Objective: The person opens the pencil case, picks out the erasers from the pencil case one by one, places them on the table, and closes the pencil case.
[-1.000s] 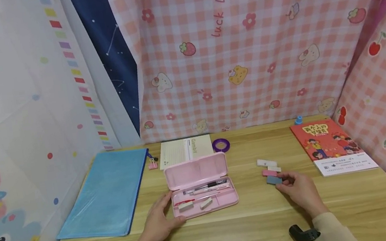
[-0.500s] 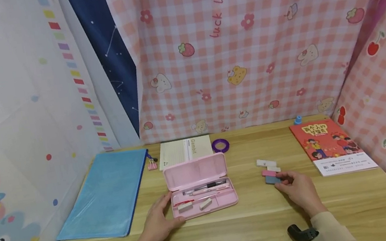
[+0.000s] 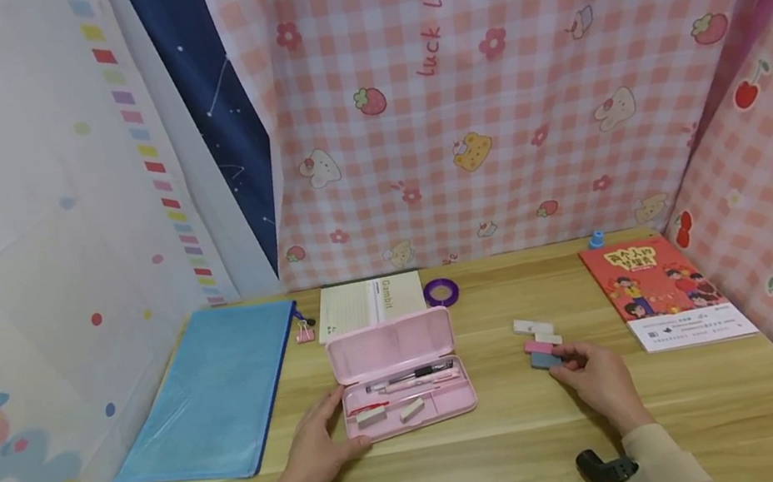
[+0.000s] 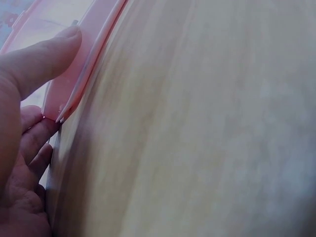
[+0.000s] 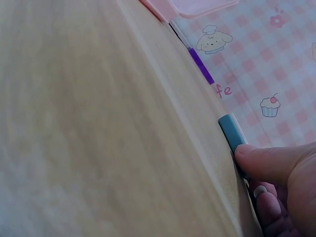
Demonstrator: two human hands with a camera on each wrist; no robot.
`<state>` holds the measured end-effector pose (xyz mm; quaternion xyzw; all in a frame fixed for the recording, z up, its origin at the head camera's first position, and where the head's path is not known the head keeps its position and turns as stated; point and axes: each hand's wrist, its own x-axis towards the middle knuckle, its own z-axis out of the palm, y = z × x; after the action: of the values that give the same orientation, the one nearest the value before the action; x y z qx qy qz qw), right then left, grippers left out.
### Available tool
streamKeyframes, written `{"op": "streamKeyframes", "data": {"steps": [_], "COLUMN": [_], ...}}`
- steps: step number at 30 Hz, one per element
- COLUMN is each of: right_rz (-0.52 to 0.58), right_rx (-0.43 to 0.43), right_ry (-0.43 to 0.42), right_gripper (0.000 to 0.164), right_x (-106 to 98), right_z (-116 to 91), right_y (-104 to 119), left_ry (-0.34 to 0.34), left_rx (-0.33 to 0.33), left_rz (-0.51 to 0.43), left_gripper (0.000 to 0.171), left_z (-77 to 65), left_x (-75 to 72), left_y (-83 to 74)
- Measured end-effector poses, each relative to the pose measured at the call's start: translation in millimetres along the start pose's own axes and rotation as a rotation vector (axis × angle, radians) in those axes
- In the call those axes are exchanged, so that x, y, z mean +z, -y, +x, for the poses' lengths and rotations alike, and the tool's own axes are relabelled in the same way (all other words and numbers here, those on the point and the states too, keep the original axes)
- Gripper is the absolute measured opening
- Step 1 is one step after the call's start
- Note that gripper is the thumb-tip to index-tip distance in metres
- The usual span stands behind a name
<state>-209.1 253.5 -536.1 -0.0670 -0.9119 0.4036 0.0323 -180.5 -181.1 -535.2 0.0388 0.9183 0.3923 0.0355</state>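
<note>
An open pink pencil case (image 3: 458,402) lies on the table, its lid tilted back. Inside are a black pen (image 3: 422,371), a pink pen (image 3: 402,386), a thin red-tipped one (image 3: 367,407) and two whitish erasers (image 3: 412,410). My left hand (image 3: 316,446) holds the case's near left corner, thumb (image 4: 52,57) along the front edge and fingers at the left end. To the right, my right hand (image 3: 601,384) pinches a blue eraser (image 5: 231,129) between thumb and fingers. Touching its far side is a pink eraser (image 3: 537,347), then two white erasers (image 3: 531,327) beyond.
A blue zip folder (image 3: 206,396) lies at the left, beside a pink binder clip (image 3: 305,333). Behind the case are a notebook (image 3: 351,305) and a purple tape roll (image 3: 442,292). A red book (image 3: 643,280) and a small blue object (image 3: 596,240) sit at the far right.
</note>
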Motion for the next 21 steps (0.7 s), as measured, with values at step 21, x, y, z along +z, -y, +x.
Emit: {"op": "streamKeyframes", "data": {"steps": [21], "right_rz": [0.156], "right_rx": [-0.053], "right_ry": [-0.062], "right_gripper": [0.029], "right_x": [-0.6], "right_z": [-5.3], "right_y": [12.2], "left_ry": [-0.006], "left_rx": [0.031], "left_rz": [0.006], "left_gripper": [0.096], "left_z": [1.8], "left_x": [-0.5], "left_y": [2.4]}}
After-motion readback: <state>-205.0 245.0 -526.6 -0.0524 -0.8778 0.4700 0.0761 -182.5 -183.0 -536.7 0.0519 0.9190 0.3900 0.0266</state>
